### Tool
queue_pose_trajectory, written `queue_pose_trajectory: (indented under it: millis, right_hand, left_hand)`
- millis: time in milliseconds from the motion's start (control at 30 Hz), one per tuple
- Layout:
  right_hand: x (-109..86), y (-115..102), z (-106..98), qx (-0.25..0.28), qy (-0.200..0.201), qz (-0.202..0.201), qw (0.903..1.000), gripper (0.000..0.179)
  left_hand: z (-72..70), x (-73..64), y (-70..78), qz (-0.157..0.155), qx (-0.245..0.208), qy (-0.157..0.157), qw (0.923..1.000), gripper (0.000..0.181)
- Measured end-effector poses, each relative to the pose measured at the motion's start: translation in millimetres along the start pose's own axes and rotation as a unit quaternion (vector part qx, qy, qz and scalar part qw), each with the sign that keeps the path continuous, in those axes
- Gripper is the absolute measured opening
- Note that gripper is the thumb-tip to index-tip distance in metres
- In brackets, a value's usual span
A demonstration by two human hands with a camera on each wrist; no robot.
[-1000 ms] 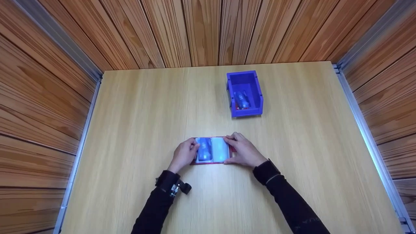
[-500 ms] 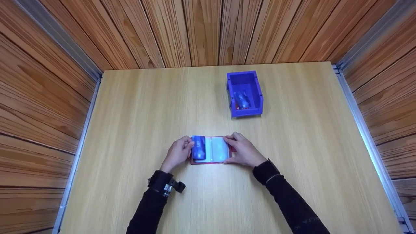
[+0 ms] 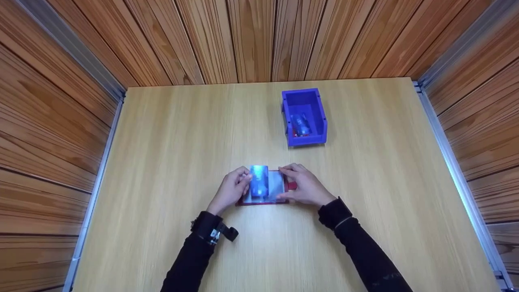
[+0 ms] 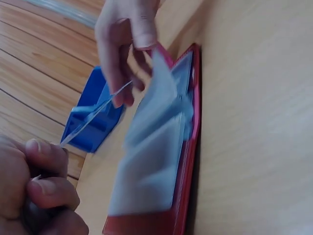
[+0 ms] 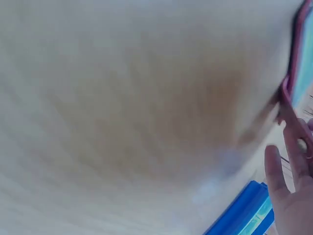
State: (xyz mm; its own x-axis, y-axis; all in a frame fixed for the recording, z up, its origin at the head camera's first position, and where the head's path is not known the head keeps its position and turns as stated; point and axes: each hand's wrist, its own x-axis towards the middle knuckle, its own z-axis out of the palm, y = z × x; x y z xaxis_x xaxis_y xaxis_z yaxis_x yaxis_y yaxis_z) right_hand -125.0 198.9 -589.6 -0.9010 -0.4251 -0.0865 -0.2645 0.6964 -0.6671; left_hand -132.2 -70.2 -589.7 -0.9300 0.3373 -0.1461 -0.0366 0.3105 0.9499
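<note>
A red card holder (image 3: 276, 184) with clear plastic sleeves lies spread on the table in front of me. Over its left half, my left hand (image 3: 232, 188) pinches a shiny blue card (image 3: 259, 180) by its left edge. Seen edge-on in the left wrist view, that card (image 4: 93, 115) is raised above the sleeves (image 4: 146, 171). My right hand (image 3: 306, 186) holds the holder's right side, thumb at the near corner and fingers at the far one. A red strap (image 3: 292, 185) sticks out there. In the left wrist view, a sleeve page stands lifted beside the right thumb.
Farther back, right of centre, a blue plastic bin (image 3: 307, 140) stands on the wooden table (image 3: 182, 134). Inside it lie blue, glossy items (image 3: 301, 125) with some red beneath. Wood-plank walls (image 3: 255, 40) and metal rails (image 3: 458, 162) bound the tabletop.
The blue card first shifted left with my left hand, then moved back right and rose, now tilted above the holder. My right hand has stayed at the holder's right side.
</note>
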Motion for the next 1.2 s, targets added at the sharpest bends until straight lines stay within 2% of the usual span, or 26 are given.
queue_pose_trajectory:
  millis: [167, 333, 567, 667, 800, 967, 1067, 1200]
  right_hand:
    - [2.1, -5, 2, 0.022, 0.024, -0.003, 0.9995, 0.070]
    - [2.0, -6, 5, 0.049, 0.047, 0.000, 0.9977, 0.067]
    - [5.1, -8, 8, 0.151, 0.057, 0.000, 0.9869, 0.054]
    - [6.4, -8, 9, 0.173, 0.063, -0.001, 0.9829, 0.045]
    - [9.2, -11, 10, 0.178, 0.079, 0.010, 0.9808, 0.036]
    - [12.7, -14, 11, 0.177, 0.065, 0.049, 0.9809, 0.034]
    - [11.8, -14, 11, 0.204, 0.051, 0.062, 0.9756, 0.037]
    - [8.6, -19, 9, 0.229, 0.028, 0.056, 0.9714, 0.042]
  left_hand:
    - [8.9, 2.1, 2.8, 0.000, -0.020, -0.017, 0.9997, 0.015]
    - [12.8, 4.3, 6.1, -0.004, -0.029, -0.027, 0.9992, 0.014]
    - [9.4, 3.4, 3.0, -0.010, -0.046, -0.012, 0.9988, 0.016]
    - [7.6, 2.7, 0.5, -0.017, -0.060, -0.006, 0.9980, 0.017]
    - [5.8, 2.1, 0.5, -0.024, -0.071, -0.003, 0.9972, 0.017]
    - [5.3, 3.0, 1.4, -0.016, -0.069, -0.006, 0.9975, 0.015]
    - [5.5, 2.9, 1.4, -0.015, -0.072, -0.007, 0.9973, 0.015]
    - [4.2, 4.3, 2.8, -0.010, -0.083, -0.009, 0.9965, 0.016]
